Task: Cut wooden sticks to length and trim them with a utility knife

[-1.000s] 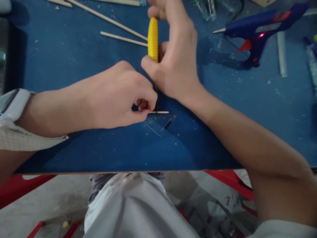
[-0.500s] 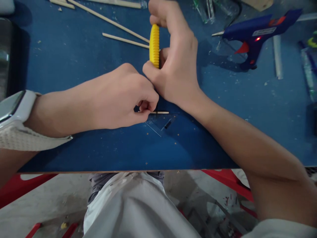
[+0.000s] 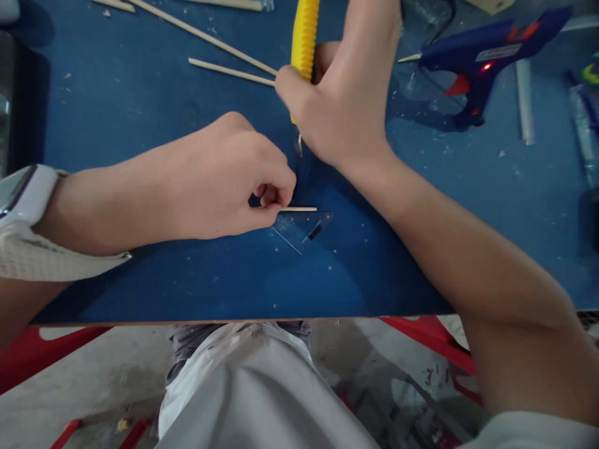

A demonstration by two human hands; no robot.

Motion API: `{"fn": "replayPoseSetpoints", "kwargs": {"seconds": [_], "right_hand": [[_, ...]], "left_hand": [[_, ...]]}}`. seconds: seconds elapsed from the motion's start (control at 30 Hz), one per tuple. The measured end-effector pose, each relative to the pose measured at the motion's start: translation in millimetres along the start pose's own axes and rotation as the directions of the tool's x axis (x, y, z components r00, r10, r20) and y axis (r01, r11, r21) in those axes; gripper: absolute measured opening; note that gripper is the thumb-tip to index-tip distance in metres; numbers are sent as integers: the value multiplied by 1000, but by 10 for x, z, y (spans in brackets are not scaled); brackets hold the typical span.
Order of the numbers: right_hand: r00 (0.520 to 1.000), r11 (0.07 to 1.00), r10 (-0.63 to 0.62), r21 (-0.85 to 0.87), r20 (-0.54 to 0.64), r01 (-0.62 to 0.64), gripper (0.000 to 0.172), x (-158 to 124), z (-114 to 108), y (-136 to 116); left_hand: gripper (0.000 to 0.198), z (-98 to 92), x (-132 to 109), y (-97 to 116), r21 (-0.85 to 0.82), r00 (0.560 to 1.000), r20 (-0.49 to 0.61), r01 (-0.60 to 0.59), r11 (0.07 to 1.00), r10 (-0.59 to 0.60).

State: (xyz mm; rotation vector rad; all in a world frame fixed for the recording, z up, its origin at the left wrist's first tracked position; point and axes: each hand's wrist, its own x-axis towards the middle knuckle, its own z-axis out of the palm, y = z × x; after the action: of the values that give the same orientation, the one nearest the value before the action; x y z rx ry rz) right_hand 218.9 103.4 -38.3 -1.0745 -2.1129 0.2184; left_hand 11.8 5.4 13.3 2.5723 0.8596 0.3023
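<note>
My left hand is closed, thumb and fingertips pinching a short thin wooden stick against the blue table. The stick's free end points right. Above and to the right, my right hand grips a tool with a yellow ribbed handle. A small metal end shows below the handle, pointing down toward the stick but apart from it. My right fingers are partly hidden behind the hand. Under the stick lies a clear flat piece with thin edges and a small dark mark.
A blue glue gun with a lit red light lies at the right, beside a translucent stick. Longer wooden sticks lie at upper left. A dark object stands at the far left. The table's front edge runs near my body.
My right hand has shifted slightly up and right and turned the yellow-handled tool, so its metal end now shows. My left hand still pinches the stick in nearly the same place.
</note>
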Motion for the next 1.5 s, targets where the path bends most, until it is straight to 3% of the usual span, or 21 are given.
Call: {"fn": "replayPoseSetpoints", "kwargs": {"seconds": [0.27,0.33,0.4,0.47,0.57,0.7,0.77,0.83,0.9,1.07,1.2,1.33,1.5], "right_hand": [[999,993,-45,110,24,42,54,-16,-151,-71],[998,999,-4,39,61,2,53,38,-278,-156],[982,1000,16,-15,186,-14,51,96,-480,-245],[929,996,-33,-63,369,61,59,110,-715,-310],[808,967,-57,-169,586,190,40,-54,-1030,-393],[753,894,82,-382,653,234,35,-660,-1313,-700],[708,818,179,-504,683,279,50,-1005,-1392,-931],[651,808,199,-498,732,313,73,-1278,-1420,-1136],[605,827,188,-457,774,327,86,-1451,-1404,-1270],[594,829,295,-510,749,230,76,-1629,-1403,-1316],[597,741,489,-664,636,101,71,-1674,-1564,-1197],[582,746,548,-666,601,-14,72,-1508,-1611,-1000],[587,746,558,-665,586,-44,76,-1159,-1415,-710]], "left_hand": [[21,60,-1,9,-4,1000,-12,6,1000,-6],[19,72,-1,17,-7,1000,11,28,1000,-28],[16,84,0,19,-25,999,26,33,999,-32],[13,100,4,15,-43,999,27,24,999,-23],[14,127,18,-1,-48,1000,17,-8,999,8],[9,155,43,-30,-59,1000,-20,-15,998,14],[8,165,55,-46,-86,1000,-13,-11,996,10],[8,175,64,-63,-105,1000,-8,-20,994,19],[10,188,69,-84,-112,999,-18,-36,993,34],[7,225,74,-156,-140,996,-52,-74,987,68],[7,239,90,-215,-113,991,-53,-128,985,122],[9,242,104,-253,-78,982,-62,-185,980,180],[13,243,115,-275,-29,962,-65,-266,964,264]]}}
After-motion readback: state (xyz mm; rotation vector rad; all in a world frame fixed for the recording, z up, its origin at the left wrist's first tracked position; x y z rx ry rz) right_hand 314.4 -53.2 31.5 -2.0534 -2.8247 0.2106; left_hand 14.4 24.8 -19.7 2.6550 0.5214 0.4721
